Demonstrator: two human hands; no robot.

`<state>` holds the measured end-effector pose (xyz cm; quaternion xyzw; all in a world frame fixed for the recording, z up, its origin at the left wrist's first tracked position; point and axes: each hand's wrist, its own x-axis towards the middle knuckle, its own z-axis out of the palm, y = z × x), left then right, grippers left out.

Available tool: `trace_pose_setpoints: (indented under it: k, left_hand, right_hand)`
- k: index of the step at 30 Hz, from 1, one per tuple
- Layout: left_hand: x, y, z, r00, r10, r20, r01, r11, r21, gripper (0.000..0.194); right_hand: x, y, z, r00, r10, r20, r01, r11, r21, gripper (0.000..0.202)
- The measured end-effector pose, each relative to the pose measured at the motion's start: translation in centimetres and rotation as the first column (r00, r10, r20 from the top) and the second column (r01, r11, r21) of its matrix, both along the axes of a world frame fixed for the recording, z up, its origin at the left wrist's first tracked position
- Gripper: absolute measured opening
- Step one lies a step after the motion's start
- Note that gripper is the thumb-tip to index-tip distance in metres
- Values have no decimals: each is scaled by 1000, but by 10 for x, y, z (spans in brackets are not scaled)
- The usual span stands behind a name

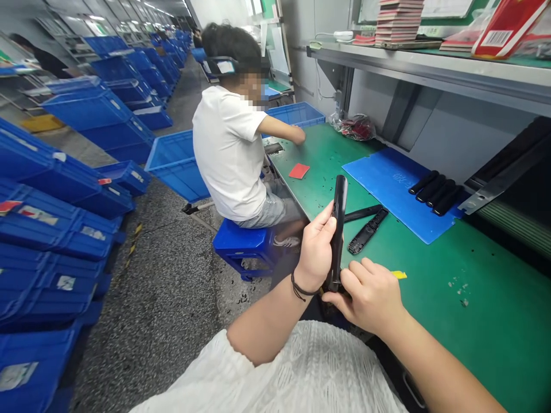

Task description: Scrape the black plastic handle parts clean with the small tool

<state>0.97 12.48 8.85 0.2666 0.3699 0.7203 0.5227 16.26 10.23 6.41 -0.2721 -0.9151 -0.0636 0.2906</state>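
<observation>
My left hand [317, 249] is wrapped round a long glossy black part [338, 229], held nearly upright at the edge of the green table [430, 310]. Close to the part's lower end is my right hand [365, 292], its fingers curled; a bit of yellow [399, 275] shows just beyond it. What the right fingertips grip, if anything, is hidden. Behind the held part, an open black shell [367, 230] and another slim black piece [363, 213] lie on the table.
Several black parts [435, 192] lie on a blue sheet [400, 189]. A red square [299, 171] is further back. A person in white [232, 155] sits at the left, near blue crates [176, 163]. A metal shelf [430, 69] overhangs the table's back.
</observation>
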Motion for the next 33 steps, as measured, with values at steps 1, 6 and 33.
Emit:
trace_pose_setpoints:
  k: [1,6,33]
  left_hand:
    - [0,0,2,1000,-15,13,15,1000,5,51]
    - [2,1,6,994,10,104,-7,999,-31,35]
    - [-21,18,-8,921,220,322,-152,963,-221,16]
  right_hand:
    - [0,0,0,1000,-9,0,9,1000,16,59]
    - [1,0,-2,999,-48,-13,49,991,121,52]
    - [8,4,6,995,-25,-100,-25,878,-477,30]
